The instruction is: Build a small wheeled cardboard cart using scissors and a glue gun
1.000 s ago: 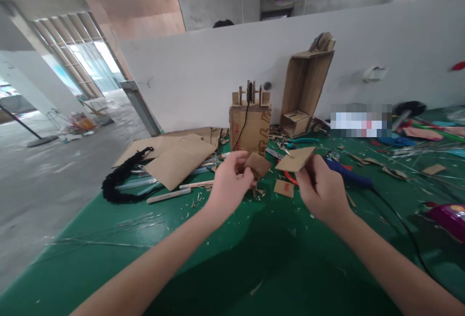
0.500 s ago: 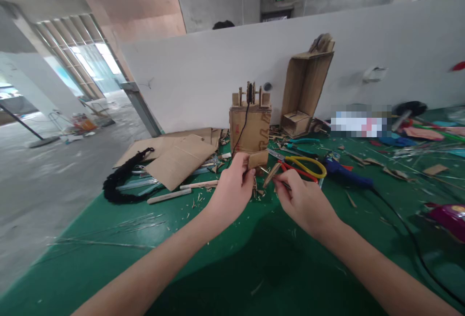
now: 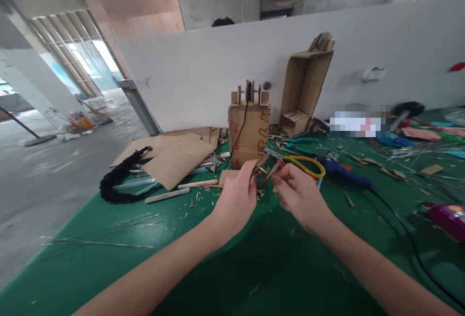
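Where the left cardboard piece (image 3: 258, 162) sat: at the fingertips of the left hand (image 3: 236, 197), its free edge projecting toward the right.
Left fingers: clamped together with the thumb on that piece.
Where the right cardboard piece (image 3: 271, 173) sat: at the fingertips of the right hand (image 3: 303, 195), slanting up and away, just beside its fellow.
Right fingers: pinched with the thumb on the piece's near edge.
Cardboard pieces: small, flat, brown, both seen nearly edge-on and held above the counter (image 3: 218, 267); outlines partly covered by the hands.
Thin rod (image 3: 264, 170): short, pale, visible in the gap between the two pieces; whether it touched both could not be told.
Upright cardboard box (image 3: 250, 129): behind the hands, brown with red and dark printing, a black cord hanging down its front.
Scissors (image 3: 308, 165): just beyond the right hand, a yellow handle loop showing.
Blue-handled tool (image 3: 347, 175): to the right of the scissors, a black cable trailing from it.
Wooden stick (image 3: 198, 183): lying left of the left hand.
Black fuzzy coil (image 3: 112, 185): at the counter's left, near flat cardboard sheets (image 3: 181, 161).
Counter surface: green, strewn with scraps.
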`<state>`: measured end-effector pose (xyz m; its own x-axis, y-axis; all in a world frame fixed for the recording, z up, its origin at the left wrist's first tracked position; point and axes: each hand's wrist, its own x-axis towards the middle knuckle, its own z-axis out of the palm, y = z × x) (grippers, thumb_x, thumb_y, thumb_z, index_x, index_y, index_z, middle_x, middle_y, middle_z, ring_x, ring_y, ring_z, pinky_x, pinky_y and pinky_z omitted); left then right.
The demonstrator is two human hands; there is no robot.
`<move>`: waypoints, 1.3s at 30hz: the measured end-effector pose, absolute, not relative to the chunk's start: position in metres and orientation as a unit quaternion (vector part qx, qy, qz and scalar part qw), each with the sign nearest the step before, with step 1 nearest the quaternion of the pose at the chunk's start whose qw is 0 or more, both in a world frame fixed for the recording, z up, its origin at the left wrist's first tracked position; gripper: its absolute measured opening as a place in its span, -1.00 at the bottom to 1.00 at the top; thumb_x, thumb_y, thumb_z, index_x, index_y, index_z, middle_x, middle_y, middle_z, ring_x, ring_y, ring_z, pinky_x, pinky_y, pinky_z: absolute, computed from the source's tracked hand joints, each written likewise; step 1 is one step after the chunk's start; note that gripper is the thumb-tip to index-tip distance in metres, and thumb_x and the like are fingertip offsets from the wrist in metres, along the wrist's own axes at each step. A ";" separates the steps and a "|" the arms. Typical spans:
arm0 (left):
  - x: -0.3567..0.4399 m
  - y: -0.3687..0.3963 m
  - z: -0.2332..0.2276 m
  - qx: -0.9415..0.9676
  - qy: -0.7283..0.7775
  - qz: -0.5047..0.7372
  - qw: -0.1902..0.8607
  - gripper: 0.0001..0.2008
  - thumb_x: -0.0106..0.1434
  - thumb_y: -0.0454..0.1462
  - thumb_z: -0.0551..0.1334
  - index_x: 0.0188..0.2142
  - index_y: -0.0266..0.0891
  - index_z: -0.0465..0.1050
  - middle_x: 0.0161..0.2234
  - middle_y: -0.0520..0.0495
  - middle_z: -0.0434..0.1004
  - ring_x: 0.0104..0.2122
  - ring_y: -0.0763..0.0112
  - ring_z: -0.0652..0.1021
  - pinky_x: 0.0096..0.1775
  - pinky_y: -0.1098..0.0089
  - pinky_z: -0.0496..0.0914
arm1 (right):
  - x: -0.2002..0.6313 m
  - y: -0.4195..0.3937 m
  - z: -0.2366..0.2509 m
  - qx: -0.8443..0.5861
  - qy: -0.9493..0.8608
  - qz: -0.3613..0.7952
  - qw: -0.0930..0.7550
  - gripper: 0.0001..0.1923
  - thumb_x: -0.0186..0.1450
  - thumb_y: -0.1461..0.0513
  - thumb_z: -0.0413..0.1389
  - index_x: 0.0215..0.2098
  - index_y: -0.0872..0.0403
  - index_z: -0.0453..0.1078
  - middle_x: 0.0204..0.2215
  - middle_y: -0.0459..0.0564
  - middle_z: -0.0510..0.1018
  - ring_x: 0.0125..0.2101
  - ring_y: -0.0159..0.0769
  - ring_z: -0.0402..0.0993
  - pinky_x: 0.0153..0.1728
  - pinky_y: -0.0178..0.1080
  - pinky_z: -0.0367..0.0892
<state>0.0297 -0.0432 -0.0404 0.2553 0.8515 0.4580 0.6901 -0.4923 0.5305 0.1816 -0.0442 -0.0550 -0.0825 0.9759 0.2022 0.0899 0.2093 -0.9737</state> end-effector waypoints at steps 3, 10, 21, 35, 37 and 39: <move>0.030 -0.042 -0.044 0.787 0.481 0.372 0.100 -0.71 0.30 -0.37 -0.03 -0.02 -0.16 0.25 -0.31 -0.07 0.50 -0.42 0.36 0.48 -0.38 0.41 0.31 | 0.180 -0.045 -0.049 -0.403 -0.441 0.635 0.490 -0.76 0.18 0.13 0.11 -0.44 -0.01 0.08 -0.73 -0.37 -0.09 -0.75 -0.58 -0.27 -0.76 -0.45 -0.25; 0.029 -0.044 -0.044 0.794 0.469 0.373 0.099 -0.69 0.30 -0.37 -0.03 0.01 -0.18 0.25 -0.32 -0.08 0.49 -0.37 0.32 0.49 -0.29 0.36 0.36 | 0.184 -0.044 -0.051 -0.440 -0.552 0.508 0.494 -0.81 0.23 0.16 0.03 -0.45 -0.01 0.08 -0.73 -0.33 -0.01 -0.75 -0.54 -0.13 -0.74 -0.42 -0.14; 0.033 -0.050 -0.039 0.813 0.455 0.337 0.135 -0.59 0.22 -0.45 -0.01 0.05 -0.18 0.23 -0.23 -0.13 0.52 -0.30 0.24 0.53 -0.22 0.27 0.38 | 0.196 -0.044 -0.053 -0.459 -0.810 0.022 0.364 -0.87 0.27 0.30 -0.15 -0.43 0.04 0.13 -0.64 -0.07 0.36 -0.64 -0.29 0.33 -0.61 -0.29 0.06; 0.038 -0.049 -0.039 0.727 0.337 0.455 0.388 -0.76 0.26 -0.20 0.12 -0.10 -0.25 0.29 -0.11 -0.14 0.45 -0.18 0.38 0.49 -0.15 0.37 0.40 | 0.184 -0.047 -0.041 -0.373 -0.457 0.634 0.500 -0.65 0.13 0.05 0.20 -0.49 0.01 0.10 -0.75 -0.38 -0.04 -0.75 -0.61 -0.22 -0.75 -0.48 -0.25; 0.038 -0.046 -0.037 0.681 0.334 0.474 0.447 -0.80 0.25 -0.18 0.14 -0.19 -0.26 0.30 -0.13 -0.13 0.45 -0.25 0.43 0.50 -0.22 0.39 0.42 | 0.184 -0.048 -0.041 -0.363 -0.461 0.637 0.500 -0.64 0.12 0.04 0.21 -0.49 0.01 0.11 -0.75 -0.38 -0.04 -0.75 -0.62 -0.24 -0.75 -0.48 -0.26; 0.037 -0.044 -0.034 0.656 0.340 0.475 0.479 -0.83 0.23 -0.22 0.16 -0.23 -0.27 0.30 -0.13 -0.14 0.45 -0.28 0.45 0.50 -0.23 0.39 0.42 | 0.184 -0.048 -0.042 -0.353 -0.468 0.636 0.502 -0.64 0.12 0.04 0.21 -0.50 0.01 0.11 -0.75 -0.38 -0.04 -0.75 -0.62 -0.24 -0.74 -0.48 -0.25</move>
<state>0.0366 -0.0440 -0.0337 0.3182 0.9004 0.2968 -0.0086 -0.3104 0.9506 0.1837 -0.0482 -0.0416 -0.2464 0.9690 0.0209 -0.3081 -0.0578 -0.9496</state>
